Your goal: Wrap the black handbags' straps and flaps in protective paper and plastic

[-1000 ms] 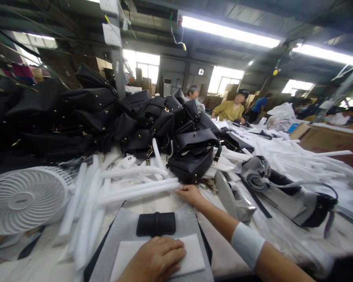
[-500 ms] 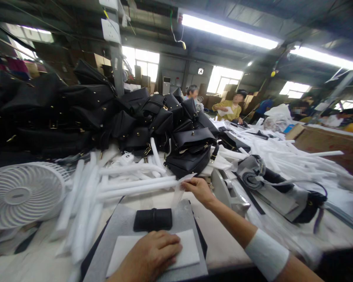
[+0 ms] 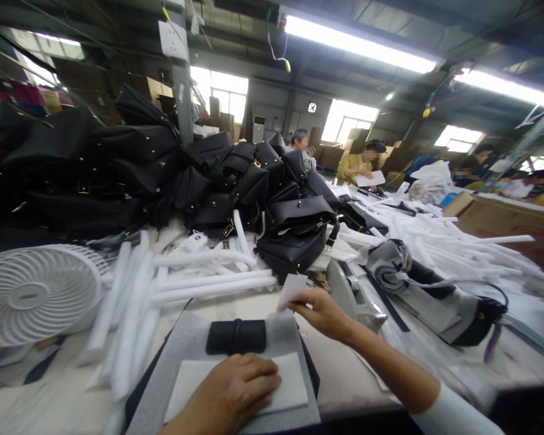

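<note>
My left hand [image 3: 240, 386] lies flat, fingers stretched out, on a white padded sheet [image 3: 290, 377]. Beneath that sheet is a grey panel [image 3: 156, 386] with black material showing along its edges. A black leather piece with a strap across its middle [image 3: 236, 336] rests on the panel just beyond my left fingers. Above the panel's far right corner, my right hand [image 3: 320, 311] pinches a small thin white sheet [image 3: 292, 289] between thumb and fingers. The sheet is tilted up, and its lower edge is blurred.
White foam tubes [image 3: 213, 287] lie behind the panel, beside a white fan [image 3: 36, 296] at left. Black handbags [image 3: 294, 235] are heaped at the back. A grey metal tool [image 3: 356, 293] and a rolled grey-and-black piece [image 3: 426, 296] sit at right. A co-worker [image 3: 360, 166] holds white paper.
My right hand has moved slightly right and nearer to me with the thin sheet, which now stands more upright. My left hand stays in place. A co-worker's white paper has shifted right.
</note>
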The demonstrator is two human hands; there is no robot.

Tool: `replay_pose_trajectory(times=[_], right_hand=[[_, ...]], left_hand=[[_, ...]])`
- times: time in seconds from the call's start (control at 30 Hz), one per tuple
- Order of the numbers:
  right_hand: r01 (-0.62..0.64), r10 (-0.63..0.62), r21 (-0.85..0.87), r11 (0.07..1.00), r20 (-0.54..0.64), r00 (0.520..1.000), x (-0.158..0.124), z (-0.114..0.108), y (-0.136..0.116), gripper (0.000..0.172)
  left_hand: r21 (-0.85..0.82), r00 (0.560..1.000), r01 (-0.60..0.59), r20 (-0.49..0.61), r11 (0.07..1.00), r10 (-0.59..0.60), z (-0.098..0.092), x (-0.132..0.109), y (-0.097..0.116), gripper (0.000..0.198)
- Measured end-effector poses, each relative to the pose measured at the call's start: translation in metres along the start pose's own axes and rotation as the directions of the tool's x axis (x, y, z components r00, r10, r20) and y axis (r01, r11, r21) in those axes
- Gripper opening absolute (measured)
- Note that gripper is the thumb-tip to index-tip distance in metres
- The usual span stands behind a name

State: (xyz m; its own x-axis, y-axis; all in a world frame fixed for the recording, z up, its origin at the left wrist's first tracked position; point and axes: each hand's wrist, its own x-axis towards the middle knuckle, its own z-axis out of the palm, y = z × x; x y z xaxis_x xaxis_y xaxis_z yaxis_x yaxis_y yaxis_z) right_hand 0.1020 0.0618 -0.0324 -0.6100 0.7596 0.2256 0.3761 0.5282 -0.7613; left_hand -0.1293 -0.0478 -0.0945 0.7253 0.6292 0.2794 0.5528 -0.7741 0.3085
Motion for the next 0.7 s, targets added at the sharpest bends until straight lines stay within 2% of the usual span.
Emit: replay_pose_trajectory(times=[0.2,0.3,0.43,0.57,0.7], right_hand=[[0.139,-0.128,-0.138,0.981,0.083,0.988,-0.03,0.001,-0.009,0.019],[0.228,-0.213,-0.223,0.948,0.09,0.973,-0.044,0.012,-0.013,0.021],[0.385,-0.366,-0.308,0.87,0.119,0.923,-0.06,0.036,-0.014,0.038],[0.382,-0.375,-0.379,0.843,0.095,0.922,-0.081,0.053,-0.012,0.046],[0.347,-0.344,-0.409,0.844,0.083,0.935,-0.099,0.058,-0.012,0.047]], left_hand=[[0.056,1.0,0.001,-0.014,0.998,0.0,0.003,-0.003,-0.001,0.023],[0.086,1.0,0.008,-0.018,0.996,-0.007,0.006,-0.004,-0.001,0.024],[0.049,0.999,0.014,-0.041,0.999,-0.012,0.005,-0.002,-0.001,0.022],[0.033,0.998,0.002,-0.067,0.999,0.0,0.005,-0.001,-0.001,0.023],[0.058,0.997,-0.001,-0.074,0.998,0.005,0.008,-0.004,-0.002,0.021]])
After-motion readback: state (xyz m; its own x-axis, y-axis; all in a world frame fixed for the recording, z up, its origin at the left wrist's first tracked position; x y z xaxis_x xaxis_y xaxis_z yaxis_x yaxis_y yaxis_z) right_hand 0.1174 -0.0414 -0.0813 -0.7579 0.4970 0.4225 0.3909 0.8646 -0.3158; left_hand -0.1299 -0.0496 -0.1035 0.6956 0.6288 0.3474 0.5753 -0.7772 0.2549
